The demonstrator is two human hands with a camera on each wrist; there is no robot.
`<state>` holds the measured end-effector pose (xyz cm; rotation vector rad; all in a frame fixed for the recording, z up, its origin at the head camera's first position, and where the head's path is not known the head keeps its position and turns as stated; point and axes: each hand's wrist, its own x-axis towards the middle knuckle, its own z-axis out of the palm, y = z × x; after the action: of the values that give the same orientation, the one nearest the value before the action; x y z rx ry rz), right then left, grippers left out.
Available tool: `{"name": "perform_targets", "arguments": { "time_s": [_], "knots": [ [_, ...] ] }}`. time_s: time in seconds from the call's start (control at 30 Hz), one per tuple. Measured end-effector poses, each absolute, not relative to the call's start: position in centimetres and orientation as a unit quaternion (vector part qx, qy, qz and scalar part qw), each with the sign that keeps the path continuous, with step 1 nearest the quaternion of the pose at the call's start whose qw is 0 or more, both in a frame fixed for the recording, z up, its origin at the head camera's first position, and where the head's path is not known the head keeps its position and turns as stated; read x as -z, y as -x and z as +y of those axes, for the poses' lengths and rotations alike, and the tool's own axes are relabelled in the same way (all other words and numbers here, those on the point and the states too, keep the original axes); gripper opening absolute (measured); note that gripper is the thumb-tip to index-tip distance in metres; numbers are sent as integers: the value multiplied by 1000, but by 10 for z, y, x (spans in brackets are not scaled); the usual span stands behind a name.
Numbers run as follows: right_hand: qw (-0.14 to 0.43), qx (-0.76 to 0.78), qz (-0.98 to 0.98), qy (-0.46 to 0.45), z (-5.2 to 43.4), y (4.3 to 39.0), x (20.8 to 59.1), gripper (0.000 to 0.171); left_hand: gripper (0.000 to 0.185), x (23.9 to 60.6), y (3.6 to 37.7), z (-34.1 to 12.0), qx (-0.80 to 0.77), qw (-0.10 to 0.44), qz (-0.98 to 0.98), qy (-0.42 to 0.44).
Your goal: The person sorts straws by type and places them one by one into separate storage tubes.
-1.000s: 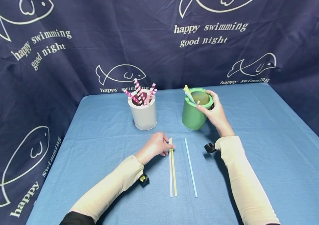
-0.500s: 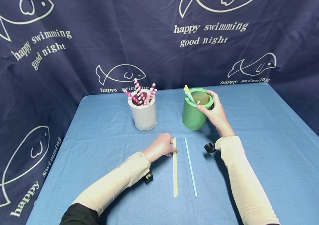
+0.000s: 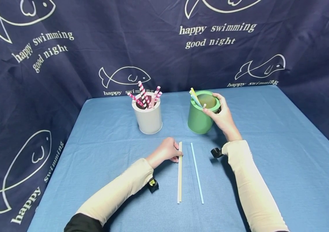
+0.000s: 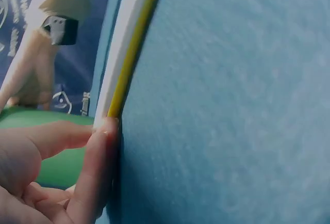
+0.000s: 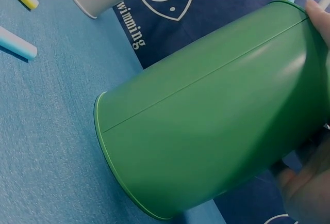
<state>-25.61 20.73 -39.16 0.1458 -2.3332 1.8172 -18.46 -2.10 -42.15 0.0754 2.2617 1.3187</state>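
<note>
My left hand point(image 3: 168, 150) pinches a white straw point(image 3: 178, 187) and a yellow straw point(image 3: 181, 183) near their far ends. Both lie side by side, pointing toward me. In the left wrist view, thumb and finger meet at the white straw point(image 4: 119, 43) and the yellow straw point(image 4: 135, 48). A light blue straw point(image 3: 197, 174) lies apart on the table, to their right. My right hand point(image 3: 224, 120) grips the rim of an upright green can point(image 3: 197, 119), thumb at the front and fingers at the far right. A few yellow, blue and pale straws point(image 3: 194, 96) lean at the can's left rim.
A white can point(image 3: 149, 120) holding several pink, black and striped straws point(image 3: 144, 96) stands left of the green one. Blue cloth covers the table point(image 3: 283, 154). Behind it hangs a dark blue curtain point(image 3: 158, 38) with fish prints.
The left hand has shifted a little right and taken hold of the white and yellow straws, which now lie closer together and slightly further right. The right hand and green can stay put.
</note>
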Motion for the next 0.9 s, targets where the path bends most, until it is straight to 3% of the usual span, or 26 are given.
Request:
{"name": "perform_targets", "arguments": {
  "time_s": [0.13, 0.27, 0.4, 0.9],
  "knots": [
    [87, -612, -784, -47, 207, 255, 391, 73, 16, 421, 186, -29, -537, 256, 803, -21],
    [89, -613, -784, -47, 207, 255, 391, 74, 11, 416, 187, -37, -576, 218, 787, -39],
    [88, -612, -784, -47, 207, 255, 391, 74, 13, 406, 186, -42, -604, 182, 775, -48],
    [86, -613, -784, -47, 207, 255, 390, 73, 17, 381, 163, -35, -667, 132, 725, -113]
  ]
}}
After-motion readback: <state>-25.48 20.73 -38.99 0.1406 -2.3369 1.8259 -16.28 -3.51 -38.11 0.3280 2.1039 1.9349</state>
